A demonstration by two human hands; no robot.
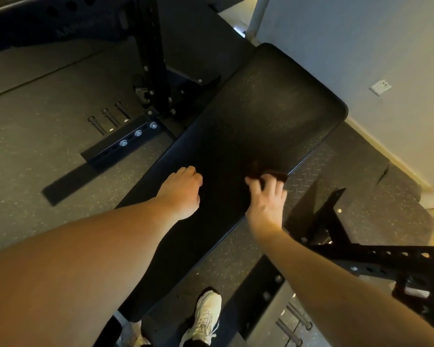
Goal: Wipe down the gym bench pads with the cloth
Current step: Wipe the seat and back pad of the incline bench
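A long black bench pad [261, 116] runs diagonally from near my feet up to the wall. My left hand [182, 191] rests on the pad's left side, fingers curled under, holding nothing. My right hand [267, 200] is over the pad's right edge and grips a small dark brown cloth [273, 175], which is blurred and pressed to the pad. The pad's near end is hidden behind my left forearm.
A black rack upright [152, 58] with a bolted base plate [120, 144] stands left of the bench. Another rack beam [386, 259] crosses at the right. A pale wall [361, 46] with a socket [380, 87] is close beyond. My white shoe [207, 316] is on the rubber floor.
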